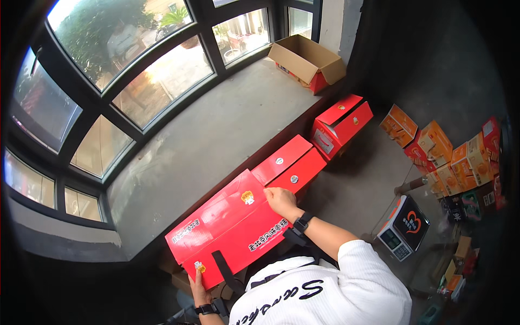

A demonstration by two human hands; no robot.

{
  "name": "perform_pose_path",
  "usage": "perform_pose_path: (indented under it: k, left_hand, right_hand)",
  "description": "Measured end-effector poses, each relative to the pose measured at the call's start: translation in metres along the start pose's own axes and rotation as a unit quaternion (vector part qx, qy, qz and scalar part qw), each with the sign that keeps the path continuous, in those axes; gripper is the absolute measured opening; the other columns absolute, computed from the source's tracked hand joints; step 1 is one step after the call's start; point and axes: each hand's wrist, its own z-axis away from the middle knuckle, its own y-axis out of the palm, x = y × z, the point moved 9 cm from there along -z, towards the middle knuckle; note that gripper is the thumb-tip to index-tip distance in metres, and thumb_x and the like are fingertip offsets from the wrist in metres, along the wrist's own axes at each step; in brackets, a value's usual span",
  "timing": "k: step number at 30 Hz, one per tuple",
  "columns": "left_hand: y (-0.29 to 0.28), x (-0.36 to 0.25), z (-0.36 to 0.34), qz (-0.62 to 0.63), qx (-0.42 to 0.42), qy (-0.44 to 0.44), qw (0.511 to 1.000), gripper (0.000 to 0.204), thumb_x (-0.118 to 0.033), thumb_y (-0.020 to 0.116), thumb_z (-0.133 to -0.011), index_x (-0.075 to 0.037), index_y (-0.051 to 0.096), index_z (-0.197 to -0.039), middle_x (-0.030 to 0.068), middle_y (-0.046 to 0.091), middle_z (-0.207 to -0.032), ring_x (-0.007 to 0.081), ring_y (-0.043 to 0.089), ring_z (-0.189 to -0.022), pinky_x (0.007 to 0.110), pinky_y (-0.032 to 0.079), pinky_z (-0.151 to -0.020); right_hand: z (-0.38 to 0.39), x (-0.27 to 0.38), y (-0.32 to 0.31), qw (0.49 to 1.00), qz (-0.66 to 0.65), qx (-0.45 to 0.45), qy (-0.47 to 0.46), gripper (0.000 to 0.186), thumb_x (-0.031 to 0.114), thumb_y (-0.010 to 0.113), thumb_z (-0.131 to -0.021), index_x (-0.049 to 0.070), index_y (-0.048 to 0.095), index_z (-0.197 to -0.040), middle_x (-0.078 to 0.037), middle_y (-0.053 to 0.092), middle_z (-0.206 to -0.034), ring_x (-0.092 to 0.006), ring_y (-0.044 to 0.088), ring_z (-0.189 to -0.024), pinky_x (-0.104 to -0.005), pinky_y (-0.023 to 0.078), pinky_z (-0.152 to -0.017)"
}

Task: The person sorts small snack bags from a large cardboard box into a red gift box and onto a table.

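A long red cardboard box (216, 216) with black lettering and small round cartoon prints lies tilted in front of me, against the edge of the ledge. At its near left corner my left hand (200, 290) grips the box, thumb up on the red side, the other fingers mostly hidden. My right hand (281, 202) is curled closed over the right end of the same box, its fingertips out of sight. Just past that hand stands a second red box (287, 162), top flaps folded nearly shut. Each wrist wears a black band.
A wide grey ledge (200, 146) runs beneath the windows, with an open brown-lined carton (309, 59) at its far end. Another red box (342, 124) stands beyond the second. On the right are a digital scale (403, 227) and stacked orange-and-red cartons (433, 143).
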Motion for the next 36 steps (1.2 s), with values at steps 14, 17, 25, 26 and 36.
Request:
perform_pose_path:
  k: [14,17,25,26,36]
  left_hand:
    - [-0.128,0.015,-0.115,-0.007,-0.016,-0.054,0.998,0.067,-0.044,0.055,-0.092,-0.025,0.020,-0.146,0.0106,0.041,-0.140,0.0341,0.052,-0.116,0.058,0.054,-0.077]
    - [-0.142,0.023,-0.122,0.003,-0.015,-0.072,0.997,0.070,-0.049,0.056,-0.091,-0.027,0.019,-0.146,0.0105,0.038,-0.141,0.0368,0.051,-0.117,0.062,0.052,-0.076]
    - [-0.111,0.021,-0.162,0.005,0.024,-0.106,0.994,0.072,-0.049,0.060,-0.088,-0.027,0.021,-0.145,0.0105,0.040,-0.140,0.0368,0.050,-0.118,0.062,0.052,-0.077]
    - [-0.111,0.025,-0.171,0.001,0.019,-0.113,0.993,0.073,-0.048,0.061,-0.088,-0.028,0.021,-0.145,0.0101,0.039,-0.140,0.0368,0.049,-0.119,0.063,0.051,-0.079]
    - [-0.108,0.074,-0.211,-0.039,0.029,-0.163,0.986,0.066,-0.044,0.058,-0.091,-0.027,0.023,-0.144,0.0094,0.041,-0.138,0.0336,0.048,-0.121,0.058,0.048,-0.089]
  right_hand:
    - [-0.007,0.063,0.125,1.000,-0.028,0.004,0.004,0.034,0.033,0.047,-0.094,0.006,0.067,-0.096,-0.021,0.066,-0.088,-0.0380,0.064,-0.077,-0.0487,0.051,-0.069]
    - [-0.009,0.069,0.134,1.000,-0.021,0.003,-0.013,0.034,0.032,0.047,-0.093,0.005,0.067,-0.096,-0.021,0.065,-0.089,-0.0378,0.064,-0.077,-0.0485,0.051,-0.069]
    - [-0.033,0.062,0.128,0.997,-0.020,-0.069,-0.009,0.031,0.031,0.049,-0.092,0.005,0.065,-0.088,-0.018,0.065,-0.083,-0.0359,0.064,-0.078,-0.0479,0.050,-0.070]
    - [-0.036,0.061,0.129,0.997,-0.011,-0.078,-0.011,0.031,0.032,0.049,-0.092,0.005,0.065,-0.089,-0.018,0.065,-0.084,-0.0356,0.064,-0.079,-0.0477,0.050,-0.071]
    - [-0.049,0.001,0.174,0.993,0.007,-0.109,0.038,0.029,0.031,0.053,-0.091,0.008,0.066,-0.101,-0.014,0.064,-0.088,-0.0336,0.063,-0.082,-0.0456,0.050,-0.072]
